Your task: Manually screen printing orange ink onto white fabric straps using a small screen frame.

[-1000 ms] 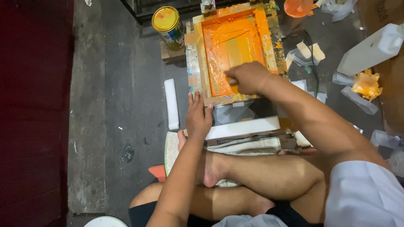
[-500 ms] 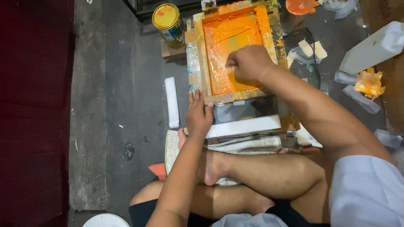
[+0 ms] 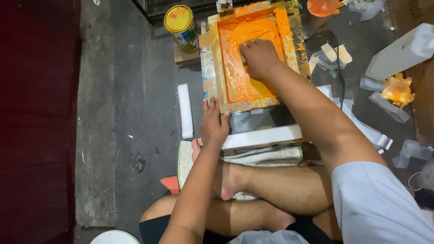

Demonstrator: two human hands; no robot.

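A wooden printing frame (image 3: pixel 211 68) lies on the floor in front of me, its mesh covered in orange ink (image 3: pixel 246 88). My right hand (image 3: pixel 258 56) rests on the mesh in the far half of the frame. Its fingers are curled over a squeegee that is mostly hidden beneath them. My left hand (image 3: pixel 213 124) lies flat with its fingers spread on the frame's near left corner and holds nothing. I sit cross-legged, with my bare feet just below the frame.
A yellow-lidded paint can (image 3: pixel 181 27) stands at the frame's far left. A white block (image 3: pixel 184 110) lies left of my left hand, and a white strip (image 3: pixel 266 135) runs along the near edge. An orange-stained rag (image 3: pixel 397 90), a white container (image 3: pixel 402 49) and plastic scraps sit on the right.
My right hand has slid across the orange mesh from the near part of the frame to the far part. My left hand has stayed on the corner.
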